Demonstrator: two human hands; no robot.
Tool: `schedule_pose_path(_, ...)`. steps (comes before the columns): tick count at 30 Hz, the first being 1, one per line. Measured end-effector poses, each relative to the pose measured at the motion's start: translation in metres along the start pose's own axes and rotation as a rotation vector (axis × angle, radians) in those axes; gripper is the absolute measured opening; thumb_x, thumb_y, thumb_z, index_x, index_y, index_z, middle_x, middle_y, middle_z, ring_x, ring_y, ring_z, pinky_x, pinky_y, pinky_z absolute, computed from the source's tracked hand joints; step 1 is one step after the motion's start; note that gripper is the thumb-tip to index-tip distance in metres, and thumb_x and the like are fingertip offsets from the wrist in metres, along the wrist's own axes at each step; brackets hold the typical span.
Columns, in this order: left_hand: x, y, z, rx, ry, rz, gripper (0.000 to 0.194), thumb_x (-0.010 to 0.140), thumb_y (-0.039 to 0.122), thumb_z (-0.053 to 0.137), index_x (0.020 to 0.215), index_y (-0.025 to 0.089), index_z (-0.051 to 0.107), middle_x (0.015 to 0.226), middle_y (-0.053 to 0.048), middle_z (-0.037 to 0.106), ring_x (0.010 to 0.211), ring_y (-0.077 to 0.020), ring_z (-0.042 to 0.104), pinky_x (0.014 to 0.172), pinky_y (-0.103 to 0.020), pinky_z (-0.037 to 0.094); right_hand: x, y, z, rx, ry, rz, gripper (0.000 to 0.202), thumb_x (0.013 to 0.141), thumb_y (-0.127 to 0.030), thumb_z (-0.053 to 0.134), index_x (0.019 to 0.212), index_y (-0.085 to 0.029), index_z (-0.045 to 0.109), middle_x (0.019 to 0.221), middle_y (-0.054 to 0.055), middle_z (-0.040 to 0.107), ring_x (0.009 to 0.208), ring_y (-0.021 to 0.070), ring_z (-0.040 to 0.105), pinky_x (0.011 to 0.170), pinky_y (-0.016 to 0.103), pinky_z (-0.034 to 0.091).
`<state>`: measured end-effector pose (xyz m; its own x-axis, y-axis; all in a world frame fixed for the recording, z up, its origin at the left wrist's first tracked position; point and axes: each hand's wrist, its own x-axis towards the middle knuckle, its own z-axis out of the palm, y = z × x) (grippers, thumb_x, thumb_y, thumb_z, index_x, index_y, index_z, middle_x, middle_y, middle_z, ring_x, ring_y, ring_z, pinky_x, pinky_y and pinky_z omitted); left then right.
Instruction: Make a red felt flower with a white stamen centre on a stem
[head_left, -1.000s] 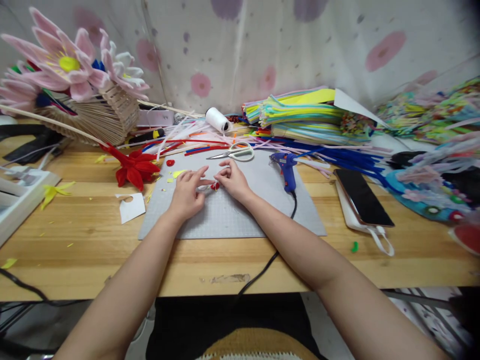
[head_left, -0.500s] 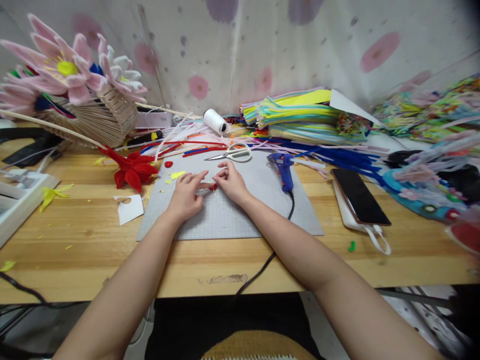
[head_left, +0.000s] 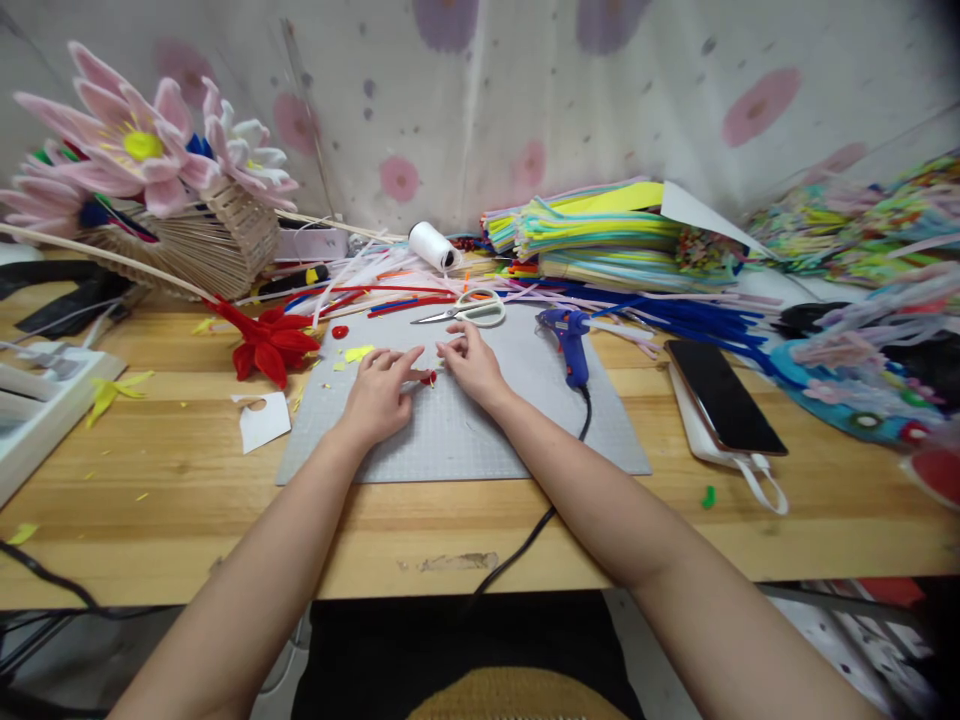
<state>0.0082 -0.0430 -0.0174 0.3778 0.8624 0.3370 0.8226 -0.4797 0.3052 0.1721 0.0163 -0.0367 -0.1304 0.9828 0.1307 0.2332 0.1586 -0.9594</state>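
Observation:
A small red piece (head_left: 428,378) with a bit of yellow lies on the grey cutting mat (head_left: 480,455), at the fingertips of my left hand (head_left: 381,393). That hand rests on the mat with its fingers apart, the index finger touching the red piece. Just right of the piece is my right hand (head_left: 472,365), its fingers bent and apart, with nothing visible in them. White-handled scissors (head_left: 480,309) lie behind my right hand. Another small red piece (head_left: 340,332) and yellow scraps (head_left: 358,353) are at the mat's left.
A blue glue gun (head_left: 571,348) sits on the mat's right, its cord crossing under my right forearm. Farther right is a phone (head_left: 726,397). A red flower (head_left: 271,343) lies left; behind are a thread spool (head_left: 433,246) and bundled stems (head_left: 607,235).
My right hand has moved slightly away from the small red piece, leaving a gap. The left hand stays beside it. The whole view has shifted a little.

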Motion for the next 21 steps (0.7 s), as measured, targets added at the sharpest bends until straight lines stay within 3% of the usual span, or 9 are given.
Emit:
schedule_pose_path(4,0.0,0.0,0.0,0.02,-0.004,0.002,0.071,0.065,0.005,0.045,0.135,0.015,0.044,0.105,-0.003,0.071,0.114,-0.0251,0.052,0.108,-0.044,0.026,0.0,0.002,-0.006,-0.015,0.035,0.014,0.02,0.08,-0.03,0.051,0.098,-0.023,0.043,0.073,-0.005,0.06,0.06,0.0111,0.057,0.067,0.029,0.045)
schedule_pose_path(8,-0.001,0.0,0.001,0.05,-0.004,0.011,0.07,0.067,0.005,0.045,0.136,0.015,0.043,0.105,-0.003,0.071,0.114,-0.0241,0.051,0.108,-0.043,0.027,-0.004,-0.002,-0.006,-0.116,0.055,-0.1,0.025,0.076,-0.019,0.052,0.099,-0.023,0.044,0.077,-0.004,0.061,0.067,0.012,0.059,0.071,0.029,0.046)
schedule_pose_path(15,-0.003,0.0,0.002,0.043,0.022,0.008,0.069,0.065,0.005,0.046,0.133,0.016,0.047,0.104,-0.002,0.071,0.111,-0.0245,0.053,0.107,-0.044,0.03,-0.011,-0.007,-0.009,-0.271,-0.102,-0.229,0.039,0.073,-0.009,0.052,0.107,-0.023,0.044,0.089,-0.001,0.063,0.077,0.0134,0.061,0.073,0.029,0.047)
schedule_pose_path(21,-0.003,-0.001,0.001,0.008,0.059,0.013,0.069,0.063,0.004,0.046,0.131,0.016,0.048,0.104,-0.002,0.071,0.109,-0.0236,0.053,0.106,-0.043,0.031,-0.011,-0.006,-0.01,-0.335,-0.137,-0.226,0.044,0.071,-0.004,0.048,0.111,-0.023,0.044,0.084,-0.002,0.061,0.075,0.0126,0.058,0.074,0.029,0.046)
